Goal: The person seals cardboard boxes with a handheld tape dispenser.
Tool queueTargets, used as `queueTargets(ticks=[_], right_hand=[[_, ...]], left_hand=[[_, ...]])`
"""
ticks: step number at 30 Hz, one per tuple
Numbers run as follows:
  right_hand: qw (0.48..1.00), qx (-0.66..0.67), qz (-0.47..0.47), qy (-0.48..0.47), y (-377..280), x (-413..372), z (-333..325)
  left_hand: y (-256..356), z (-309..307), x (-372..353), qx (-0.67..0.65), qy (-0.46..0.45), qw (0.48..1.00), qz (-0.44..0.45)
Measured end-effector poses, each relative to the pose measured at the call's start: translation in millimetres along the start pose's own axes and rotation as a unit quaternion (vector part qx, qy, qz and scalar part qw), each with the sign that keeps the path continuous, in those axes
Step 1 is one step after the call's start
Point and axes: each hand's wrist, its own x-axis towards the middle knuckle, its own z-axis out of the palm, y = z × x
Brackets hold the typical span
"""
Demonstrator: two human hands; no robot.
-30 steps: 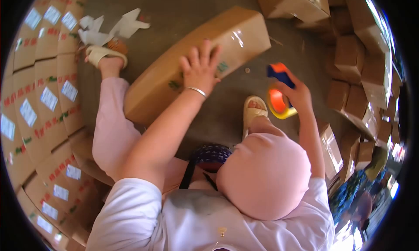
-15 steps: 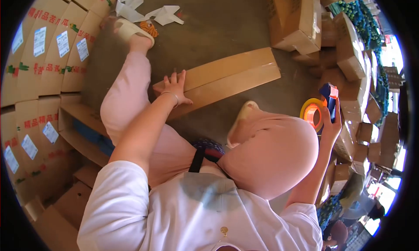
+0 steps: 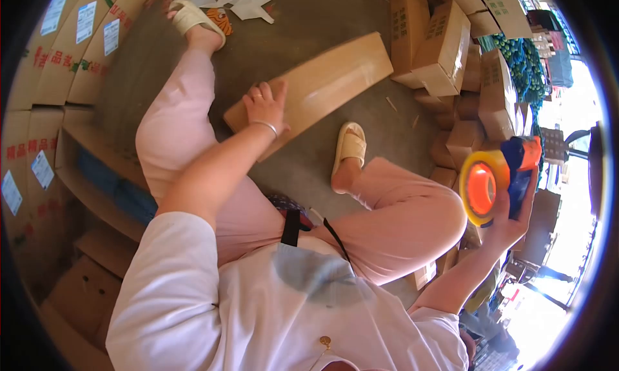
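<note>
Resting the left hand (image 3: 265,110), spread open, on the near left end of the long carton (image 3: 329,87) on the floor (image 3: 394,135); clamping the right hand (image 3: 509,226) around the raised tape dispenser (image 3: 516,155) at right.

Carton turned, tape dispenser out to the side
The green print that showed on the long carton (image 3: 322,90) has gone from view, and a plain brown face with a shiny patch shows instead. The left hand (image 3: 266,106), earlier at mid-length, now presses near the carton's left end. The right hand (image 3: 514,217) has carried the tape dispenser (image 3: 500,177) farther out to the right, beyond the right knee (image 3: 442,219). That knee has swung outward, and the right sandal (image 3: 349,145) shows more fully than a moment ago.
</note>
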Motion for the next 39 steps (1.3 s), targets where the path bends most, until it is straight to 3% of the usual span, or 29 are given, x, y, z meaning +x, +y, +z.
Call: queueTargets(ticks=[1, 2, 5, 6, 7, 10, 12, 13, 14, 15, 16, 17, 18, 20, 21, 24, 28, 30, 31, 33, 34, 36, 39], right_hand=[[0.998, 0.048, -0.037, -0.032, -7, -5, 16], [0.994, 0.062, -0.060, -0.069, -14, -10, 32], [0.963, 0.031, -0.155, -0.219, -41, -34, 95], [0.954, 0.100, -0.155, -0.235, -37, -45, 118], [0.955, 0.076, -0.141, -0.251, -39, -56, 131], [0.953, 0.018, -0.143, -0.266, -19, -81, 151], [0.950, -0.016, -0.151, -0.273, -1, -95, 157], [0.950, -0.020, -0.147, -0.275, 0, -100, 160], [0.948, -0.021, -0.149, -0.280, 5, -104, 164], [0.946, -0.021, -0.151, -0.285, 10, -109, 169], [0.945, -0.016, -0.153, -0.288, 11, -113, 175], [0.948, -0.008, -0.165, -0.274, 13, -115, 181], [0.949, 0.000, -0.178, -0.259, 13, -117, 188], [0.950, 0.019, -0.191, -0.245, 13, -119, 200], [0.952, 0.033, -0.201, -0.227, 13, -121, 205], [0.950, 0.033, -0.189, -0.247, 6, -124, 215], [0.951, 0.030, -0.174, -0.255, 3, -128, 222], [0.950, 0.030, -0.169, -0.260, 6, -131, 225], [0.950, 0.028, -0.167, -0.261, 4, -132, 226], [0.936, -0.022, -0.103, -0.336, -1, -134, 227], [0.935, -0.022, -0.099, -0.339, 1, -138, 224], [0.919, -0.114, -0.106, -0.364, 9, -145, 216], [0.910, -0.133, -0.082, -0.385, 32, -163, 202]], left_hand=[[5, -3, -4, -0.001, -0.002, 1.000, -0.001], [8, -3, -8, -0.004, 0.000, 0.996, 0.084], [24, 8, -25, -0.040, -0.032, 0.971, 0.232], [30, 13, -29, -0.057, -0.043, 0.962, 0.263], [36, 17, -34, -0.073, -0.054, 0.952, 0.293], [51, 30, -38, -0.050, -0.003, 0.944, 0.326], [42, 27, -12, -0.298, -0.115, 0.913, 0.255], [33, 13, -9, -0.298, -0.117, 0.914, 0.251], [20, -11, -7, -0.534, -0.275, 0.788, 0.138], [10, -27, -7, -0.713, -0.400, 0.576, 0.010], [3, -31, -9, -0.735, -0.423, 0.528, 0.039], [4, -32, -13, -0.737, -0.420, 0.529, 0.033], [6, -33, -19, -0.761, -0.414, 0.496, 0.046], [3, -28, -22, -0.816, -0.399, 0.413, 0.066], [-2, -23, -19, -0.816, -0.397, 0.415, 0.062], [-11, -22, -15, -0.793, -0.370, 0.483, 0.037], [-19, -32, -13, -0.793, -0.351, 0.498, -0.010], [-20, -36, -7, -0.679, -0.339, 0.650, 0.023], [-18, -29, -4, -0.679, -0.342, 0.649, 0.022], [-19, -9, 0, -0.590, -0.181, 0.783, 0.077], [-23, -10, 7, -0.519, -0.140, 0.842, 0.052], [-46, -8, 28, -0.432, -0.064, 0.899, 0.021], [-72, 21, 63, -0.296, 0.018, 0.955, 0.023]])
